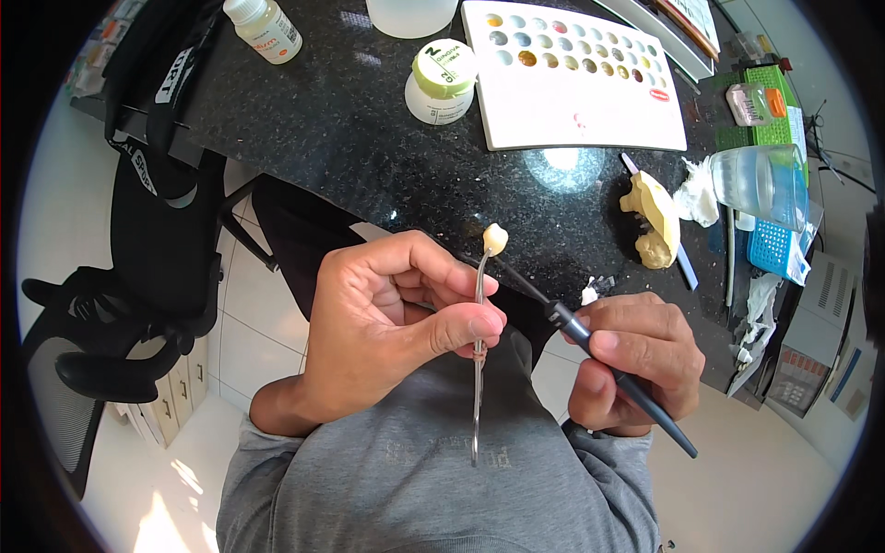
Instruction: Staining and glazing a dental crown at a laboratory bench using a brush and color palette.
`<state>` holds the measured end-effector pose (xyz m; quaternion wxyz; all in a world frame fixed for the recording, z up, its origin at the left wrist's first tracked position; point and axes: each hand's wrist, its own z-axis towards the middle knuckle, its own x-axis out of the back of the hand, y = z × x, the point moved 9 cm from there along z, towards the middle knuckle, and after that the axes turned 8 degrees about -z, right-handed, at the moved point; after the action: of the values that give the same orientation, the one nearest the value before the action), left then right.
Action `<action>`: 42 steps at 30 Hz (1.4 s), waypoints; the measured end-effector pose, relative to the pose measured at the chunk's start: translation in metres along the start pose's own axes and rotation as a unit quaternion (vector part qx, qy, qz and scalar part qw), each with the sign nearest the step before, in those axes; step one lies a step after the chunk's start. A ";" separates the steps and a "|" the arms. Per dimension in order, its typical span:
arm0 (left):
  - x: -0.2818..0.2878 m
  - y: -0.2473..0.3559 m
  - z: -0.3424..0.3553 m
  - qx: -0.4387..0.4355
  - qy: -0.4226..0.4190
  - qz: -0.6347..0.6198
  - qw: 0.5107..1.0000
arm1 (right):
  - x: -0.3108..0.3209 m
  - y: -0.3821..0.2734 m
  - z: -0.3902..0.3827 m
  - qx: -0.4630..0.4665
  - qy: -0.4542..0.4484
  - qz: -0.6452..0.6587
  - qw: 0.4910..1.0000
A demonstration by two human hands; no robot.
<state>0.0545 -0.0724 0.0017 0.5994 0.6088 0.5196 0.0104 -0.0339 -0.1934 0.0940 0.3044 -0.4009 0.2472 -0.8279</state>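
Note:
My left hand (369, 332) pinches slim metal tweezers (477, 396) between thumb and fingers. Their curved tip points up and carries a small cream-white tooth crown (495, 240). In my right hand (650, 355), a dark-handled fine brush (627, 382) is held like a pen. The brush's thin front end slants up and left toward the crown; its very tip lies close to the crown, and I cannot tell whether they touch. Beyond my right hand, a yellowish dental model (656, 217) lies on the black speckled countertop (369, 138).
A white palette (581, 111) with rows of coloured wells lies at the back. Left of it stand a green-lidded jar (441, 92) and a small bottle (267, 32). A glass of water (761, 184), crumpled tissue (698, 194) and a blue basket (772, 247) are at right; a black chair (157, 267) is at left.

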 end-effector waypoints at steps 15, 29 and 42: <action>0.003 -0.007 -0.003 -0.021 -0.005 -0.012 1.000 | 0.063 0.007 0.011 -0.062 0.108 -0.032 0.992; -0.012 -0.027 0.004 -0.013 -0.019 -0.002 1.000 | 0.084 0.075 0.041 -0.164 0.080 -0.192 0.964; -0.018 -0.024 0.004 0.066 -0.059 -0.052 0.995 | 0.081 0.011 0.018 -0.071 0.119 -0.061 0.989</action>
<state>0.0339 -0.0931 -0.0058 0.5872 0.6187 0.5139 -0.0910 -0.0560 -0.2604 0.1381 0.1929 -0.3344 0.3149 -0.8671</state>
